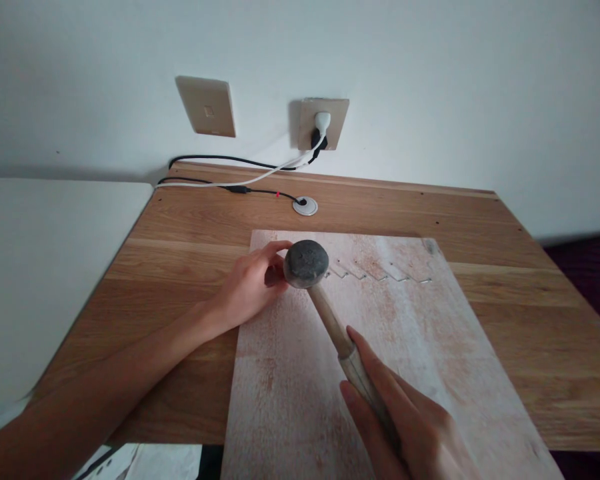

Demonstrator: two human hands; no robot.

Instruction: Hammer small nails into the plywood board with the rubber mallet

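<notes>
My right hand [405, 420] is wrapped round the handle of a rubber mallet [306, 263], whose dark rounded head is raised above the far left part of a whitewashed wooden board [300, 373]. Behind that head, my left hand [253, 283] rests at the board with thumb and forefinger curled toward each other. The mallet head covers the fingertips, so whatever they pinch is hidden. To the right of the mallet, several nails [380, 277] stand in a row in the board, with thin shadows or lines beside them.
The board lies on a wooden desk [180, 280] and overhangs its front edge. Behind it are a round cable grommet [305, 206], black and white cables [250, 181] and a wall socket [324, 123] with plugs. A blank-looking wall plate [207, 107] and a white surface [55, 267] are at left.
</notes>
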